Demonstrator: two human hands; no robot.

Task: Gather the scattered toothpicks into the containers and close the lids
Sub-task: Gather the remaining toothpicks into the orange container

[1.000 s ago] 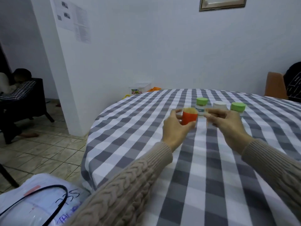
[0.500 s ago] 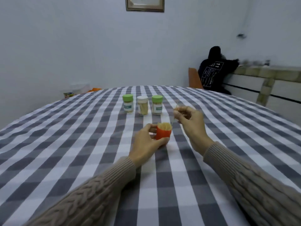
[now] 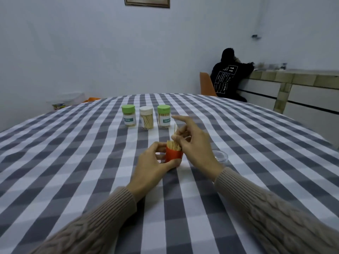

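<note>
My left hand grips a small orange container that stands open on the checked tablecloth and is packed with toothpicks. My right hand hovers just above its mouth and pinches a few toothpicks between thumb and fingers, index finger stretched out. A clear lid lies on the cloth to the right of my right hand. Behind stand three closed toothpick jars: a green-lidded jar, a white-lidded jar and another green-lidded jar.
The round table wears a grey and white checked cloth. A person in a black hoodie sits on an orange chair at the far right by a tiled counter. A plastic box sits beyond the table's far left edge.
The view swung right and down. My right hand came closer over the orange container with the toothpicks, and the clear lid came into view at the right.
</note>
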